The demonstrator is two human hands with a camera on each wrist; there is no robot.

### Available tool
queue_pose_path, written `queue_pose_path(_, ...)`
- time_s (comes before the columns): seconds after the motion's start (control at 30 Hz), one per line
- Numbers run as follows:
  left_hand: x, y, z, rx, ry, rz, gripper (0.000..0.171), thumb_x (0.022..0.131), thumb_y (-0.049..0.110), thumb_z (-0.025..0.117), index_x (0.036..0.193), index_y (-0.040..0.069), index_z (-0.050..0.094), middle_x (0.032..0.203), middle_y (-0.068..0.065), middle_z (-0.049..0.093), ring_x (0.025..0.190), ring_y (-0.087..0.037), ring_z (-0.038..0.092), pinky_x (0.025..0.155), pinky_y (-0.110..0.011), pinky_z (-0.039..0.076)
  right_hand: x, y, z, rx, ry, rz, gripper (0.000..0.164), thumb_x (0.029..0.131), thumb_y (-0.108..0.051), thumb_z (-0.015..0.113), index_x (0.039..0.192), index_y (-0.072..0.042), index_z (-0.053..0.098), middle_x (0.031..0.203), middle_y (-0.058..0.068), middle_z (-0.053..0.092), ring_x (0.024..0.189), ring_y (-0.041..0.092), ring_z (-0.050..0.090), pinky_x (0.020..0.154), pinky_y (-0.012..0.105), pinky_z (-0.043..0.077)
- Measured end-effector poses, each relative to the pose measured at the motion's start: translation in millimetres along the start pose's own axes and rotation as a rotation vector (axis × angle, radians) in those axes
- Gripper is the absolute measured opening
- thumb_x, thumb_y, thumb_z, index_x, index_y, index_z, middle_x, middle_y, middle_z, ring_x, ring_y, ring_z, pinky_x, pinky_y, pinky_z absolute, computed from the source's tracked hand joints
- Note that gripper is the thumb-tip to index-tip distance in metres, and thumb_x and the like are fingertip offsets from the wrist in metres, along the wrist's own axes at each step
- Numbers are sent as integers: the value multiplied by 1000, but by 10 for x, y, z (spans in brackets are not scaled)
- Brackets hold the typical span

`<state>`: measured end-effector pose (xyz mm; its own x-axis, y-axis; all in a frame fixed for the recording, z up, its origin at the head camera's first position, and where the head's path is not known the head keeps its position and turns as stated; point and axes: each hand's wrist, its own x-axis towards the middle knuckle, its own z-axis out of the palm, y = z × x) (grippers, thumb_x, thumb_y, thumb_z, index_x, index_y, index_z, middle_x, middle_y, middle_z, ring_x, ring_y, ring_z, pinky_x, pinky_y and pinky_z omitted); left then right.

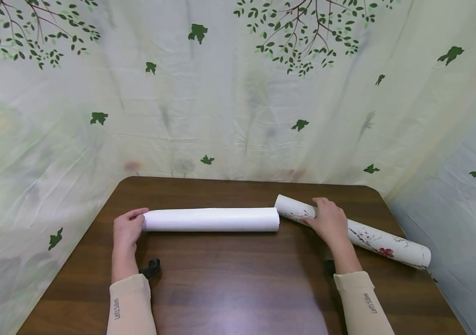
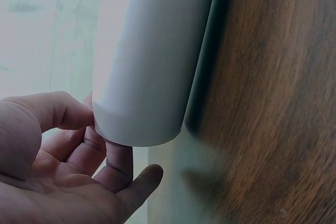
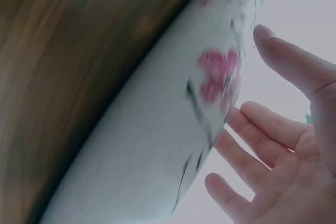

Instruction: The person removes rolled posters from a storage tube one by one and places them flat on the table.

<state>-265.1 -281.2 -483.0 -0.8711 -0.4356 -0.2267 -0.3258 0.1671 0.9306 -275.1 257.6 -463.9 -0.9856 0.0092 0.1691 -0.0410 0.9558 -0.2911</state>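
A plain white paper roll (image 1: 210,219) lies crosswise near the back of the table. My left hand (image 1: 128,228) pinches its left end; in the left wrist view the fingertips of that hand (image 2: 68,171) reach into the open end of the white roll (image 2: 147,66). To the right, a white roll with a red-flower and branch pattern (image 1: 382,244) lies at a slant, its far-left end close to the plain roll. Over it is my right hand (image 1: 330,221). In the right wrist view this hand (image 3: 289,166) has spread fingers beside the flowered roll (image 3: 152,124), its thumb apart from it.
The brown wooden table (image 1: 229,274) has rounded back corners. A pale curtain with green leaves (image 1: 229,102) hangs behind and at both sides. Black wrist straps (image 1: 151,268) show under the forearms. The flowered roll's right end lies near the table's right edge.
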Motion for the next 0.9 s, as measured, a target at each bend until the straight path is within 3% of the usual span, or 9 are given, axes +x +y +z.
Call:
queue_pose_path(0.27,-16,9,-1,40,12,30,45,105,16,45,143,1,64,159,-22,49,137,-33,44,111,-46,40,-212,379,-179,-13,-6,17,76,91,-35,82,154,-7,51,153,28,53,139,52,50,107,72,42)
queue_pose_path(0.53,-12,14,10,30,-1,8,45,107,17,44,146,2,62,164,-23,44,142,-35,40,120,-51,36,-383,696,-273,-12,-31,45,83,89,-43,83,156,-8,48,155,31,49,140,56,44,109,77,36)
queue_pose_path(0.9,-19,17,12,22,-5,6,45,108,19,46,146,2,62,164,-23,44,143,-35,40,122,-52,35,-662,1177,-447,-11,-33,119,87,87,-46,83,155,-4,46,152,37,46,136,61,41,104,81,31)
